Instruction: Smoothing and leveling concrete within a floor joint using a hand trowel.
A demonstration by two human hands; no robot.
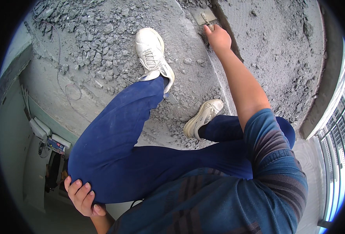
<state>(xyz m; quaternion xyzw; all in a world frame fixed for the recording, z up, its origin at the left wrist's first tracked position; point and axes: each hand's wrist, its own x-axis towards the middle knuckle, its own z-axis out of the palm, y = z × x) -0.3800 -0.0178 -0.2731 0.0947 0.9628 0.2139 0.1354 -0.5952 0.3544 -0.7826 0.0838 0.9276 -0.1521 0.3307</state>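
Observation:
My right hand grips the handle of a metal trowel, whose flat blade lies at the top of the view beside a long straight dark edge in the grey, dusty floor. My left hand is curled over my bent left knee in blue trousers, low on the left. Loose broken rubble covers much of the floor around my two white shoes. A thin pale line runs along the floor left of my right forearm.
A thin cable snakes over the floor at the left. Past a low ledge are pale packages and other items by a wall. On the right are a concrete kerb and a railing with buildings beyond.

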